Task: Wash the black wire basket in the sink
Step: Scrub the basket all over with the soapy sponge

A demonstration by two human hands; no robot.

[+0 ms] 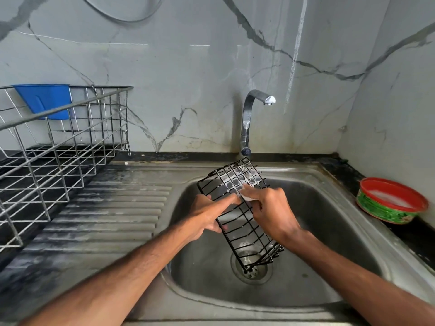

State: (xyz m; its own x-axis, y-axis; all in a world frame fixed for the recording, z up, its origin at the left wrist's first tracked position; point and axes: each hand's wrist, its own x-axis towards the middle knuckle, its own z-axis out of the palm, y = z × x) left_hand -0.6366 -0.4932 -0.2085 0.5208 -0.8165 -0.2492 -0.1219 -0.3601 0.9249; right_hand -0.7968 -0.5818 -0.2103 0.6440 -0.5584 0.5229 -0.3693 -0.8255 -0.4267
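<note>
The black wire basket (244,231) hangs tilted over the steel sink (329,231), its lower end just above the drain (251,270). Soap foam coats its upper wires. My left hand (207,214) grips the basket's left side, with the index finger stretched along the wires. My right hand (270,209) pinches a small white scrubber (247,197) and presses it against the foamy part of the basket. The tap (251,118) stands behind the basket, and no water runs from it.
A steel dish rack (58,147) with a blue item (47,100) stands on the left counter beside the ribbed drainboard (113,208). A red-rimmed green soap tub (390,201) sits on the right counter. Marble-patterned walls close the back and right.
</note>
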